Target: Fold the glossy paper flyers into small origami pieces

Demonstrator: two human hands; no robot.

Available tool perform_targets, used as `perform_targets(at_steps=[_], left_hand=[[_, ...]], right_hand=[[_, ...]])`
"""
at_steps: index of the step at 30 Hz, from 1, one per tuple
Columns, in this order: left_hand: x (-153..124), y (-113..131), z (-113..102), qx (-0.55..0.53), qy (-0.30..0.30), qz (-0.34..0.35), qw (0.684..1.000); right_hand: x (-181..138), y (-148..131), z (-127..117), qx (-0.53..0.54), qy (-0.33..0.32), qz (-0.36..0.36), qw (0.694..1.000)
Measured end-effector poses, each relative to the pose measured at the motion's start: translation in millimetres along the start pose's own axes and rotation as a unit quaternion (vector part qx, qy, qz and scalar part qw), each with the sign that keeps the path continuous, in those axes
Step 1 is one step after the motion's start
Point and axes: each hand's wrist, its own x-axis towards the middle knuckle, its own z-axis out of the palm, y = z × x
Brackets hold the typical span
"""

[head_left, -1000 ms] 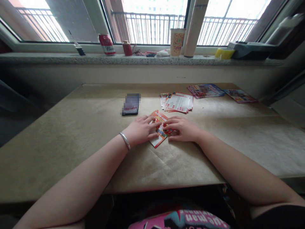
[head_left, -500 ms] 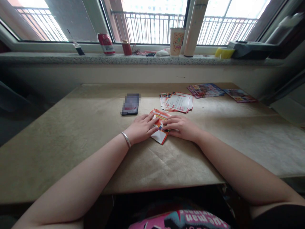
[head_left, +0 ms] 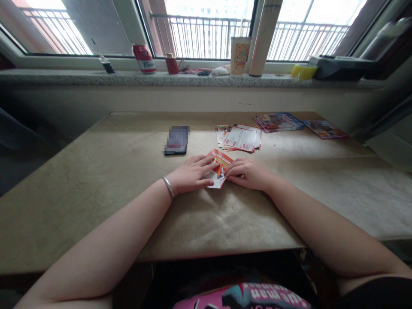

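Observation:
A red and white printed leaflet (head_left: 219,165) lies on the brown paper-covered table (head_left: 96,180) between my two hands, partly folded over. My left hand (head_left: 189,176), with a silver bangle on its wrist, presses on the leaflet's left side with fingers stretched over it. My right hand (head_left: 247,173) holds the leaflet's right edge with its fingers curled together on the paper. Just behind them sits a fanned stack of similar leaflets (head_left: 240,137).
A dark phone (head_left: 176,141) lies left of the stack. More coloured leaflets (head_left: 278,121) and another leaflet (head_left: 325,128) lie at the far right. On the windowsill stand a red can (head_left: 144,59), a small red jar (head_left: 171,64), a paper cup (head_left: 240,55) and a yellow sponge (head_left: 302,71).
The leaflet's near end has been folded up and away, so it looks shorter. Both hands slid slightly away from me with it.

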Motion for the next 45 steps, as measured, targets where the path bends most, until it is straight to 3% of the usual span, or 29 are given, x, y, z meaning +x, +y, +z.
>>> perform_targets(at_steps=[8, 12, 21, 30, 41, 45], left_hand=[[0, 9, -4, 0.017, -0.001, 0.031, 0.999], [0, 9, -5, -0.007, 0.0, 0.044, 0.999], [0, 7, -9, -0.07, 0.016, 0.069, 0.995], [1, 9, -7, -0.058, 0.021, 0.055, 0.997], [-2, 8, -8, -0.057, 0.023, 0.057, 0.996], [-6, 6, -11, -0.005, 0.044, 0.044, 0.998]], right_hand=[[-1, -9, -3, 0.025, -0.02, 0.028, 0.999], [0, -15, -4, -0.021, -0.05, 0.076, 0.996], [-1, -15, -9, -0.105, -0.037, 0.107, 0.988], [1, -15, -6, -0.079, -0.069, 0.067, 0.992], [-3, -4, -14, -0.049, -0.071, 0.112, 0.99], [-6, 6, -13, -0.009, -0.081, 0.072, 0.994]])
